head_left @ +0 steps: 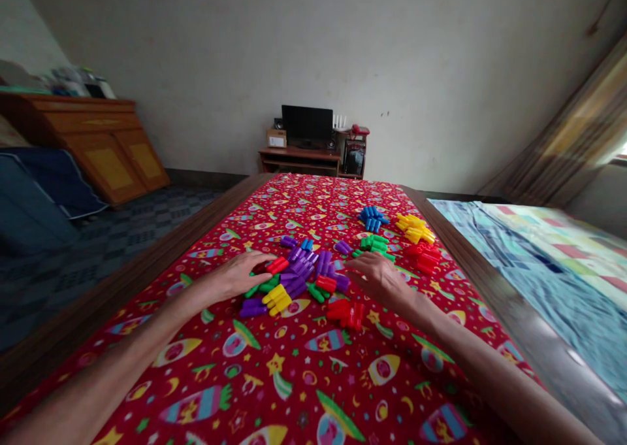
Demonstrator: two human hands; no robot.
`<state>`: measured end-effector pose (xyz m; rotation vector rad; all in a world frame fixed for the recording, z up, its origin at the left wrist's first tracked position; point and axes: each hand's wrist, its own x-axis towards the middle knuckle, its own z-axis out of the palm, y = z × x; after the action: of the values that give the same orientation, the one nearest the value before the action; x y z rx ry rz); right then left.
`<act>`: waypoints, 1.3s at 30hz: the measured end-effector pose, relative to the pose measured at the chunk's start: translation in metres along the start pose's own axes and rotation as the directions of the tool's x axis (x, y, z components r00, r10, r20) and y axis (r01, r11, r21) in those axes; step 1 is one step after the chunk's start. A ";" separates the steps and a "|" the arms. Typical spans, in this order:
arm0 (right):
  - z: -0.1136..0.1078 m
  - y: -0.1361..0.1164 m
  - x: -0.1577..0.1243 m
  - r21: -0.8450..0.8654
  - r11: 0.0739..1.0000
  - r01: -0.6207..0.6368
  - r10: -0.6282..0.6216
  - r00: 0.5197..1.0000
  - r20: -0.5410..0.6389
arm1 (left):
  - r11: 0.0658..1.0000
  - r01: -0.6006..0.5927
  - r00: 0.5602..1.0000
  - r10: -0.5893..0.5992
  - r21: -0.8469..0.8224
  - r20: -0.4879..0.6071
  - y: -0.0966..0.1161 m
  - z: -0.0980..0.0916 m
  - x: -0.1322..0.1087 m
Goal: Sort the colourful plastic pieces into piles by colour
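Note:
Several purple pieces (298, 268) lie heaped in the middle of the red patterned cloth (304, 379), mixed with red, green and yellow ones. My left hand (245, 274) is at the heap's left edge, its fingers curved around a red piece (277, 265) and close to green pieces (267, 287). On the other side, my right hand (376, 274) rests palm down by the green pile (375, 244); its fingertips are near a green piece, and what they hold, if anything, is hidden. Yellow pieces (277, 299) and red pieces (346, 313) lie at the heap's near side.
Behind my right hand are separate piles of blue pieces (373, 218), yellow pieces (415, 228) and red pieces (425, 258). A desk with a monitor (307, 126) stands beyond the table's far end. A bed (533, 268) is at the right, a wooden cabinet (108, 144) at the left.

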<state>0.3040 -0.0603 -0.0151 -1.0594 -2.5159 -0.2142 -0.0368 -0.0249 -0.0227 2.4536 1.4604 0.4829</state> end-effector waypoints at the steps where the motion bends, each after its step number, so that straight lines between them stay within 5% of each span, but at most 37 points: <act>1: 0.001 -0.010 0.007 0.009 0.999 0.035 -0.035 0.998 0.049 | 1.000 -0.003 1.000 0.003 0.007 -0.020 0.001 0.003 0.001; 6: 0.012 -0.045 0.034 0.020 0.991 0.136 -0.137 0.964 0.230 | 0.998 -0.046 0.996 0.043 -0.041 -0.074 0.003 0.020 0.002; 13: 0.028 -0.051 0.037 -0.012 0.989 0.144 -0.140 0.976 0.166 | 0.996 -0.086 0.981 0.086 0.003 -0.175 0.017 0.031 0.003; 20: 0.011 -0.046 0.044 0.012 1.000 0.018 -0.021 0.961 0.276 | 0.992 0.091 0.960 -0.110 -0.086 -0.256 0.024 0.022 0.003; 26: -0.007 -0.015 0.053 0.447 0.891 -0.084 -0.011 0.979 0.205 | 0.981 0.078 0.943 -0.130 -0.175 -0.307 0.036 0.011 0.003; 29: -0.019 0.015 0.056 0.580 0.789 -0.204 0.146 0.979 0.146 | 0.984 0.001 0.956 -0.053 -0.179 -0.287 0.054 0.007 0.015; 33: -0.028 0.059 0.048 0.519 0.781 -0.348 0.378 0.924 0.051 | 0.961 -0.165 0.948 0.093 -0.221 -0.305 0.085 0.016 0.053; 39: -0.027 0.092 0.027 0.294 0.857 -0.422 0.431 0.902 0.038 | 0.893 -0.181 0.973 0.102 -0.412 -0.206 0.127 0.051 0.119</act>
<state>0.3611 0.0139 0.0193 -1.4308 -2.1237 0.2662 0.1380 0.0183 -0.0035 2.2084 1.0862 0.9673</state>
